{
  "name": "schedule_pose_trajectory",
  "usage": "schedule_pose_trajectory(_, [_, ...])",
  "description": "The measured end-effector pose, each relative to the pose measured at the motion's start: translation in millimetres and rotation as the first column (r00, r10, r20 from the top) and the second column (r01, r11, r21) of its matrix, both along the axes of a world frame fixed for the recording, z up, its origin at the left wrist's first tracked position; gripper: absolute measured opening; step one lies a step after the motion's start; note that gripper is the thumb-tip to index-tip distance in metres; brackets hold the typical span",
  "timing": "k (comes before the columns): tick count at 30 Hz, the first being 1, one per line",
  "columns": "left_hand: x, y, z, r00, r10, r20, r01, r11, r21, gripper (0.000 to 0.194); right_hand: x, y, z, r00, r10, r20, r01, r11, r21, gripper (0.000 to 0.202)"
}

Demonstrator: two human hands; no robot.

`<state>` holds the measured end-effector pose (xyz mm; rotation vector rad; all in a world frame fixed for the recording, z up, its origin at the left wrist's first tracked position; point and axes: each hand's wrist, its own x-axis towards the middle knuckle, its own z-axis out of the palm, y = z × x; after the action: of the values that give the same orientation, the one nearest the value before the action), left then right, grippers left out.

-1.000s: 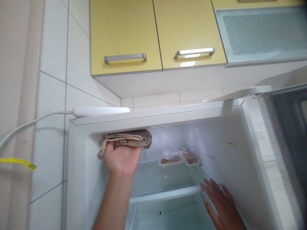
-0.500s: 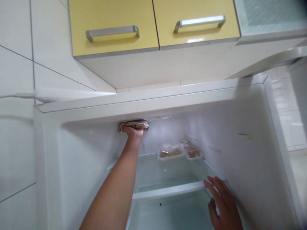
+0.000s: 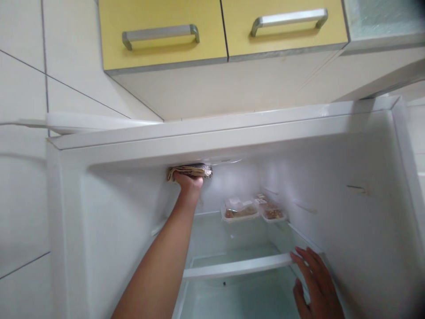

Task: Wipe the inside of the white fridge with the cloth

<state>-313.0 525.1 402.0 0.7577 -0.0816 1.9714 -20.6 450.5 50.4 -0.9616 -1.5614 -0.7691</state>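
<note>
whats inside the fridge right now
Two clear food trays sit at the back of the glass shelf. The left hand presses a cloth to the ceiling, hiding that patch.

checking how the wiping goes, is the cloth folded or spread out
Folded: the cloth shows stacked layers along its edge, pressed by the left hand against the fridge ceiling.

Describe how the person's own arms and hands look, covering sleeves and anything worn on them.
Both are bare. The left hand and its forearm show no sleeve, glove, watch or ring. The right hand is also ungloved with no ring visible, its nails short and unpainted; its wrist is cut off by the picture's edge.
</note>
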Motion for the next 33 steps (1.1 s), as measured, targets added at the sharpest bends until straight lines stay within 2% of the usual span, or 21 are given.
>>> schedule_pose_trajectory(6, [13,-83,1.1,1.000,-0.008,-0.017,0.009,0.996,0.084,0.054,-2,-6,1.6,1.000,-0.002,-0.027,0.000,0.997,-0.076,0.062])
schedule_pose_trajectory(13, [23,-199,-2.2,0.993,0.120,-0.003,-0.120,0.992,0.038,0.036,-9,-22,9.7,0.997,-0.009,-0.079,-0.003,0.988,-0.157,0.069])
schedule_pose_trajectory(15, [23,-224,-1.5,0.990,0.139,0.000,-0.139,0.990,0.017,0.034,-9,-24,11.4,0.997,-0.006,-0.079,-0.007,0.987,-0.162,0.072])
schedule_pose_trajectory(17, [23,-238,-0.2,0.989,0.146,0.000,-0.146,0.989,0.017,0.034,-9,-25,12.3,0.997,0.001,-0.074,-0.014,0.985,-0.169,0.075])
schedule_pose_trajectory(20, [30,-237,0.6,0.984,0.178,-0.005,-0.178,0.984,0.028,0.032,-9,-25,11.9,0.997,0.010,-0.081,-0.025,0.983,-0.179,0.075])
schedule_pose_trajectory(22, [40,-225,-0.4,0.982,0.189,-0.003,-0.188,0.981,0.039,0.033,-10,-24,10.6,0.996,0.017,-0.091,-0.034,0.983,-0.181,0.075])
schedule_pose_trajectory(24, [54,-210,-1.8,0.989,0.150,0.000,-0.150,0.988,0.019,0.036,-11,-22,9.0,0.995,0.023,-0.099,-0.041,0.983,-0.177,0.074])
schedule_pose_trajectory(28, [98,-178,-2.4,1.000,-0.024,-0.015,0.022,0.995,-0.096,0.039,-12,-19,5.8,0.996,0.017,-0.093,-0.032,0.986,-0.164,0.073])
schedule_pose_trajectory(33, [171,-140,-4.7,0.962,-0.273,-0.026,0.269,0.956,-0.114,0.042,-9,-15,2.5,0.997,0.007,-0.071,-0.018,0.988,-0.153,0.076])
